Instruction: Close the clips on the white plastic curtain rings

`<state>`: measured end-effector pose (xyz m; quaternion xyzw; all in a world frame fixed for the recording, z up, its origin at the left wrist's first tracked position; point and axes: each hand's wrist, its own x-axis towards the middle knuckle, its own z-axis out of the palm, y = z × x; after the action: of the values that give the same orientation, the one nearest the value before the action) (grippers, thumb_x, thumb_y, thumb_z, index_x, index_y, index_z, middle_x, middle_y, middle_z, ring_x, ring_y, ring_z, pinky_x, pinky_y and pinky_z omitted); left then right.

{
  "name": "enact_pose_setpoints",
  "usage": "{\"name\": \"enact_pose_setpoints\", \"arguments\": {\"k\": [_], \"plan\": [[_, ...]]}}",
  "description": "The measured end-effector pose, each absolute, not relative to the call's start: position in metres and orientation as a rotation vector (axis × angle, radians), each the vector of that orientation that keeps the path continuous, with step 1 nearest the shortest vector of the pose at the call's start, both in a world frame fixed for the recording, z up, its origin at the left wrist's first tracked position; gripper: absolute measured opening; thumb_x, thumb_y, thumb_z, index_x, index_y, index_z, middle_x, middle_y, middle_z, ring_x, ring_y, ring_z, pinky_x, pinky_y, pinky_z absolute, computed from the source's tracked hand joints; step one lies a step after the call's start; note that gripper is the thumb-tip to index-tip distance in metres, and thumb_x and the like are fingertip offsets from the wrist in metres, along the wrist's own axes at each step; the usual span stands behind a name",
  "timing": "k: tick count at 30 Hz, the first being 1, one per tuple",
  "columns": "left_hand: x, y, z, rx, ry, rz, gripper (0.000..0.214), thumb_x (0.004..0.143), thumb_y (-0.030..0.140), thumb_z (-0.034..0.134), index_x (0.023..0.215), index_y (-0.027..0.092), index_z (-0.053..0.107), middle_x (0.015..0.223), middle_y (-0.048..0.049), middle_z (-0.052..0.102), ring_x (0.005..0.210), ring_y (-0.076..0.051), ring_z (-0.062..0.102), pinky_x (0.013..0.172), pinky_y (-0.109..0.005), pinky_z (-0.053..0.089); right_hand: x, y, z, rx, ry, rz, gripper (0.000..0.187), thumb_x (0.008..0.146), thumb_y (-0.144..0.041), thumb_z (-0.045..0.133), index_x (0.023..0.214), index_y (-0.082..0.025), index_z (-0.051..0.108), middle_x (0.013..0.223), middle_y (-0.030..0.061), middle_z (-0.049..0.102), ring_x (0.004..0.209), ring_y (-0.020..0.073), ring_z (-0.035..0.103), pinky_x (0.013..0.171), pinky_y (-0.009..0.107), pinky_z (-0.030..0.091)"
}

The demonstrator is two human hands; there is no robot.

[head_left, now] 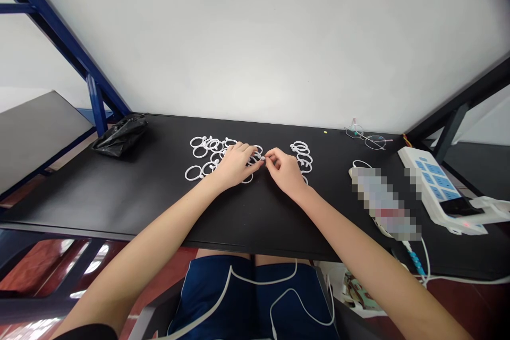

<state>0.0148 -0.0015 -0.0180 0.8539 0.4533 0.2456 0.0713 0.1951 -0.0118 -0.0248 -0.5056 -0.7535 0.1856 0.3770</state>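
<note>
Several white plastic rings with small knobs, like curtain rings, lie in a loose pile (194,172) around and under my left hand. My left hand (238,163) is closed at the fingertips on one white ring (252,160), partly hidden by the fingers. From the other side, my right hand (283,170) pinches at the small knob (262,158) of that ring, its thumb and forefinger together. To the right of my right hand lies a smaller group of white rings (305,158), partly covered by the hand.
On the black table (159,191) a black plastic bag (121,135) lies at the far left. Eyeglasses (374,142) rest near the wall. At the right are a phone (384,204) on a charging cable (426,255) and a white power strip (432,180).
</note>
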Motion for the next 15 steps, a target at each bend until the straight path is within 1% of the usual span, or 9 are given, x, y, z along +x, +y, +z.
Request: {"name": "enact_pose_setpoints", "arguments": {"k": [3,7,12,15], "plan": [[0.015,-0.003,-0.018,2.592,1.352,0.682,0.029,0.092,0.039,0.050,0.109,0.017,0.059,0.099,-0.0092,0.064,0.098,-0.026,0.055,0.092,-0.042,0.040,0.194,-0.012,-0.025,-1.302,-1.944,0.474,0.008,0.086,-0.022,0.052,0.085,-0.021,0.060,0.073,-0.0003,0.066,0.050,0.0116,0.053,0.054,0.024,0.040],[0.015,-0.003,-0.019,2.571,1.320,0.635,0.029,0.090,0.037,0.052,0.111,0.017,0.060,0.103,-0.0095,0.063,0.100,-0.027,0.055,0.093,-0.043,0.040,0.194,-0.013,-0.024,-1.306,-1.962,0.459,0.009,0.085,-0.021,0.052,0.082,-0.021,0.060,0.076,-0.0009,0.067,0.052,0.0116,0.053,0.056,0.025,0.041],[0.015,-0.002,-0.020,2.559,1.320,0.629,0.031,0.088,0.035,0.055,0.113,0.017,0.059,0.103,-0.0093,0.063,0.102,-0.027,0.054,0.094,-0.044,0.041,0.197,-0.012,-0.017,-1.354,-1.961,0.349,0.008,0.084,-0.020,0.054,0.079,-0.021,0.060,0.079,0.0003,0.065,0.062,0.0140,0.057,0.064,0.027,0.043],[0.015,-0.003,-0.018,2.567,1.333,0.616,0.032,0.087,0.033,0.054,0.115,0.017,0.059,0.104,-0.0098,0.062,0.104,-0.028,0.055,0.095,-0.045,0.040,0.200,-0.012,-0.014,-1.406,-1.979,0.299,0.008,0.085,-0.021,0.053,0.081,-0.021,0.060,0.081,0.0016,0.064,0.067,0.0165,0.058,0.065,0.029,0.044]]}}
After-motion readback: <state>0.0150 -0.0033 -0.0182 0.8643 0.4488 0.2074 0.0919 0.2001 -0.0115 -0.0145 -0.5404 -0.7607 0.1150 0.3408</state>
